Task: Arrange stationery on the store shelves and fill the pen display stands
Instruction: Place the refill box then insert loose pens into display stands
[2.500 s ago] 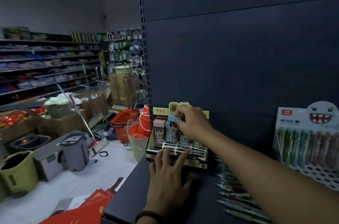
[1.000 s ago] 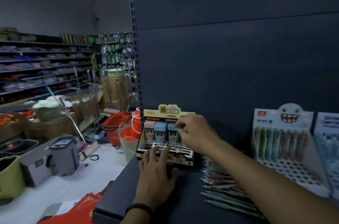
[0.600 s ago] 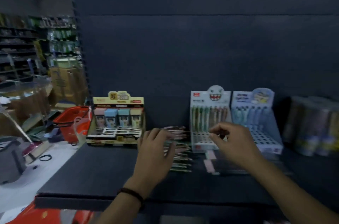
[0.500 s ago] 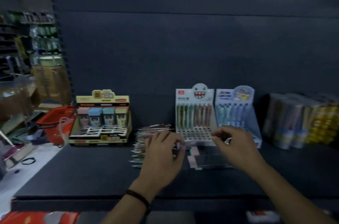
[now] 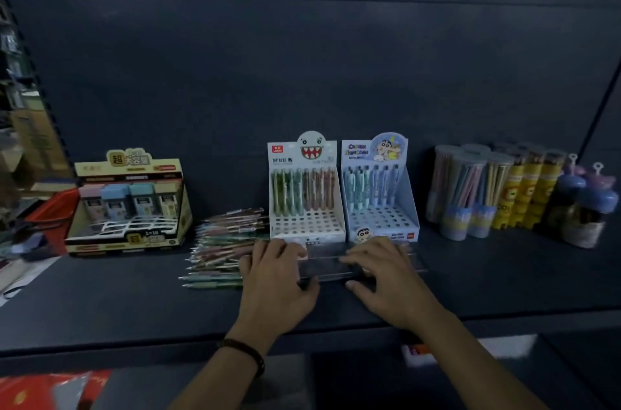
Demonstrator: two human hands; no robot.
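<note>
Fingers [image 5: 268, 246] of left hand [image 5: 279, 278] and right hand [image 5: 386, 278] curl round one clear case [image 5: 324, 261] before two pen stands [image 5: 306, 225].

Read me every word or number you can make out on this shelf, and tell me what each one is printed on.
"超" and "大容量": header of the yellow display box.
"1=10": front lip of the same box.
"MP 828", last digit unclear: white monster-face pen stand.
"CRAYON SHINCHAN": blue pen stand.
Too blurred: the white stand's red tag, the yellow tubes, all smaller print.
No print seen: clear case.
</note>
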